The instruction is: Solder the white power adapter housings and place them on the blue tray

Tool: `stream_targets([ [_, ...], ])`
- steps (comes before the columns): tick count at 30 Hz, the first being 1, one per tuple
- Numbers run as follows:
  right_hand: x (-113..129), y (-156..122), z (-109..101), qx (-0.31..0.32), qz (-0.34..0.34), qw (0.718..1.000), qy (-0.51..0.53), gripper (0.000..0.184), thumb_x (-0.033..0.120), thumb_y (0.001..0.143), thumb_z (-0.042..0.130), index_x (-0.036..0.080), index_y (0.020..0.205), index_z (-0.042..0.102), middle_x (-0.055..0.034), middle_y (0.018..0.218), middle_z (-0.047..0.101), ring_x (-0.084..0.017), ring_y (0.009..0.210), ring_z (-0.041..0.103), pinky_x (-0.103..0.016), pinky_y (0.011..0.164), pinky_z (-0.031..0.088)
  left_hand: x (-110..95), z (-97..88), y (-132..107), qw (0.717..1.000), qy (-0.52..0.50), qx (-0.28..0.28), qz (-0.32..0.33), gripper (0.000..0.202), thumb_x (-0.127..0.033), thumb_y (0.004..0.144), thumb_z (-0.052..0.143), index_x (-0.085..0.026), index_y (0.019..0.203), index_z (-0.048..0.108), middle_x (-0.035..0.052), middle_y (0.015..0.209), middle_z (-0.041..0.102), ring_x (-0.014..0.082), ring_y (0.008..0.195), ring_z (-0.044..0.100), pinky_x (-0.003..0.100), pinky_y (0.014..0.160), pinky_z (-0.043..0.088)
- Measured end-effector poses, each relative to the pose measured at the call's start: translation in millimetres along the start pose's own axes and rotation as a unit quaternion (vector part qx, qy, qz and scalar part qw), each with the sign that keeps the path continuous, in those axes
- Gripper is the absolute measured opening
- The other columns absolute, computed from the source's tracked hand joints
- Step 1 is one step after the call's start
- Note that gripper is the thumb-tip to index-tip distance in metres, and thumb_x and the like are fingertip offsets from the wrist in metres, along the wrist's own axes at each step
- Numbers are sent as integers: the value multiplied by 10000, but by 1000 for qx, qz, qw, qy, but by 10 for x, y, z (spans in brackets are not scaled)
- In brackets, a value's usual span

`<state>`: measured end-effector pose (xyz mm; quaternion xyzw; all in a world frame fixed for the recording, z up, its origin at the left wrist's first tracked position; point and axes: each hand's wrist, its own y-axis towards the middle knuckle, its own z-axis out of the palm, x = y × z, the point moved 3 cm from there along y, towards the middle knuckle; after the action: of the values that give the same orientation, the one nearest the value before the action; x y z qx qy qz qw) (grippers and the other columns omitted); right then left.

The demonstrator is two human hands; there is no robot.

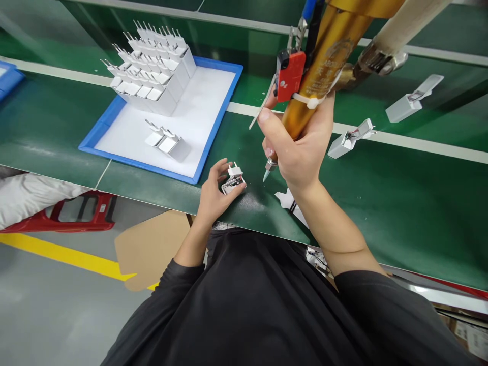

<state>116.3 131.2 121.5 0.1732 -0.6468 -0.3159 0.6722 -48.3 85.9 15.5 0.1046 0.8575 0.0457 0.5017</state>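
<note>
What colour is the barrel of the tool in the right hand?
Gold; the tool barrel shows best in the head view.

Left hand (218, 192) holds a white plug (235, 175); right hand (301, 145) grips a golden tool (305, 101).

The gold tool barrel (321, 76) looks like glossy, smooth metal, its red switch (293, 76) and the white plug adapter (235, 172) like smooth plastic. The green worktop (400, 198) is smooth and faintly shiny, the black shirt (247, 295) matt cloth, the brown sheet (152, 244) dull cardboard.
</note>
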Motion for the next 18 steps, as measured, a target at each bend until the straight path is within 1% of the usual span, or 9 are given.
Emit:
stream_targets([
  [1, 4, 0, 1, -2, 1, 1000, 6, 451, 573, 833, 576, 330, 1126, 333, 39, 823, 570, -45, 474, 383, -228, 423, 370, -12, -42, -45, 998, 39, -31, 29, 634, -386, 766, 737, -228, 1319, 471, 95, 1299, 617, 212, 1153, 624, 374, 993, 513],
  [3, 9, 0, 0, 0, 6, 1000, 7, 456, 593, 822, 578, 318, 1099, 343, 43, 822, 573, -38, 460, 376, -224, 416, 367, -34, -104, -151, 985, 119, -85, 93, 456, -359, 762, 752, -210, 1162, 593, 91, 1232, 649, 224, 1137, 626, 380, 986, 515],
  [4, 9, 0, -1, 5, 11, 1000, 1, 456, 610, 818, 570, 311, 1080, 346, 42, 827, 577, -36, 455, 376, -225, 417, 370, -41, -118, -205, 976, 148, -103, 123, 358, -339, 769, 751, -207, 1081, 635, 86, 1186, 669, 224, 1104, 640, 380, 972, 522],
  [5, 9, 0, -3, 8, 17, 1000, -6, 459, 630, 813, 560, 304, 1058, 349, 40, 834, 581, -35, 451, 377, -227, 418, 374, -43, -121, -252, 968, 167, -113, 148, 286, -318, 777, 747, -209, 1026, 660, 78, 1149, 685, 219, 1067, 655, 378, 954, 531],
  [7, 7, -1, -9, 11, 30, 999, -17, 473, 661, 800, 548, 298, 1029, 350, 37, 848, 589, -35, 448, 384, -235, 428, 387, -40, -110, -318, 959, 182, -122, 179, 242, -280, 791, 737, -221, 1019, 681, 65, 1110, 705, 204, 1001, 678, 365, 908, 554],
  [10, 2, -1, -17, 10, 38, 999, -22, 497, 683, 787, 545, 313, 1051, 344, 31, 859, 596, -42, 447, 394, -245, 433, 393, -45, -88, -338, 954, 191, -126, 193, 248, -255, 817, 712, -232, 1063, 689, 54, 1093, 720, 186, 954, 693, 350, 867, 574],
  [13, -3, 1, -18, 14, 27, 999, -17, 494, 677, 789, 549, 332, 1078, 345, 27, 870, 603, -48, 448, 398, -252, 428, 384, -57, -82, -308, 957, 198, -120, 175, 237, -274, 839, 690, -234, 1072, 701, 54, 1074, 728, 185, 943, 696, 352, 860, 580],
  [15, -8, 3, -17, 21, 25, 999, -14, 465, 658, 799, 552, 332, 1067, 358, 28, 877, 605, -51, 461, 412, -254, 440, 400, -65, -87, -291, 959, 200, -113, 164, 236, -286, 846, 682, -239, 1076, 706, 53, 1067, 730, 188, 946, 694, 356, 862, 580],
  [18, -12, 3, -17, 25, 29, 999, -19, 449, 658, 811, 534, 311, 1043, 368, 29, 875, 604, -49, 475, 421, -250, 453, 422, -75, -99, -288, 959, 199, -109, 172, 238, -283, 848, 679, -248, 1082, 709, 47, 1059, 730, 183, 937, 693, 348, 856, 577],
])
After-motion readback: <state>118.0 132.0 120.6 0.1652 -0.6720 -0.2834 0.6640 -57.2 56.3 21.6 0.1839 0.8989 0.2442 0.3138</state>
